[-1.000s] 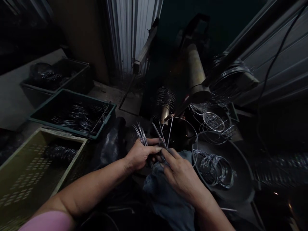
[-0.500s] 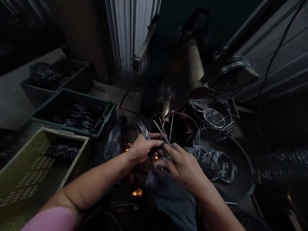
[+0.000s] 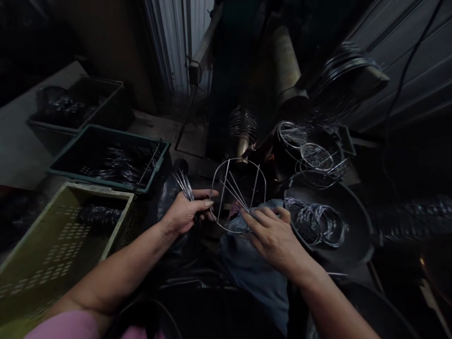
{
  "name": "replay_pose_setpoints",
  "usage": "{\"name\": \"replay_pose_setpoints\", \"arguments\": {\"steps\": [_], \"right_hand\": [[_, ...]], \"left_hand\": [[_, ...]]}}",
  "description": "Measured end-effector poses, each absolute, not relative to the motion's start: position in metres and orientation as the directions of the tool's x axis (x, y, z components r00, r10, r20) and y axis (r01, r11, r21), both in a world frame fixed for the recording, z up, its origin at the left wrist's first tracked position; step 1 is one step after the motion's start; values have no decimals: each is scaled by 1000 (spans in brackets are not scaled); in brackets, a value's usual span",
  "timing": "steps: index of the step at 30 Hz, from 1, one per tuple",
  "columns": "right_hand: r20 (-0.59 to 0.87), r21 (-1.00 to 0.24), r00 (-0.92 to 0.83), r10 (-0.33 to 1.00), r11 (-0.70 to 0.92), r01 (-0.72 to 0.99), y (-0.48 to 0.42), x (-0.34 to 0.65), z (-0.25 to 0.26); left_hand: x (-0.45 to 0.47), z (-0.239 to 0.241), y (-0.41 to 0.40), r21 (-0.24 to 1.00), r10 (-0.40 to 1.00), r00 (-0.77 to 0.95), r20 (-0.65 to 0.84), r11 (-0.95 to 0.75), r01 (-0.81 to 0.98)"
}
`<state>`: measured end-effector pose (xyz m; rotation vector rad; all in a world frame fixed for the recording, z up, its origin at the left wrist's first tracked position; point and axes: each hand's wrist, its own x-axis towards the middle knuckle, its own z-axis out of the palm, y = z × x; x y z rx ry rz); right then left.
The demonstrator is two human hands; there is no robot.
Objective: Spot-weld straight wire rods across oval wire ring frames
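In the gloom, left hand grips wire rods; right hand pinches a faint wire ring.

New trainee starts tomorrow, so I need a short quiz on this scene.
1. True or false: the left hand grips a wire bundle.
2. What holds the loose rings beside the right hand?
3. Fill in: straight rods cross a wire ____ between the hands.
Key: 1 true; 2 a dark pan; 3 hoop.
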<state>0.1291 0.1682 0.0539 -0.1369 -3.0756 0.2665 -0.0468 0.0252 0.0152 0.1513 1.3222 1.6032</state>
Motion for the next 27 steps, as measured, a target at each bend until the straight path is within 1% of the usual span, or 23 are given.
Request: {"name": "replay_pose_setpoints", "arguments": {"steps": [3, 7, 11, 14, 18, 27], "right_hand": [[26, -160, -998, 56, 986, 52, 169, 123, 55], [15, -141, -999, 41, 989, 38, 172, 117, 61], [72, -151, -997, 3, 989, -8, 177, 116, 63], [100, -130, -995, 1, 991, -12, 179, 116, 61], [73, -97, -997, 11, 995, 4, 181, 115, 56], [41, -93, -999, -32, 995, -35, 192, 106, 63]], "left_hand": [[-50, 15, 21, 791, 735, -491, -467, 99, -604], [-53, 20, 22, 790, 729, -505, -463, 82, -607], [-56, 24, 25, 789, 719, -512, -469, 81, -608], [-57, 23, 25, 785, 719, -505, -477, 90, -613], [-57, 21, 25, 790, 720, -512, -470, 84, -607], [-62, 24, 33, 784, 716, -533, -451, 34, -619]]}}
